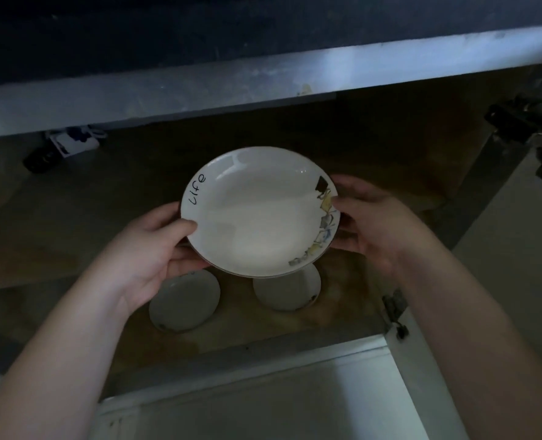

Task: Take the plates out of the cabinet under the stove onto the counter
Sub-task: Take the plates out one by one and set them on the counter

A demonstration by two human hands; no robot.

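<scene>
The single handwritten-style black word "Life" runs along the left inner rim of the round white ceramic plate [257, 214]; no other text can be read.

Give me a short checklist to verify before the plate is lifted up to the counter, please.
1. Left hand grips the rim of the large plate: ok.
2. Right hand holds the opposite rim: ok.
3. Plate is lifted off the two small plates on the cabinet floor: ok.
4. Plate clears the counter edge above: cannot tell.
5. Free space on the counter top: cannot tell.
</scene>
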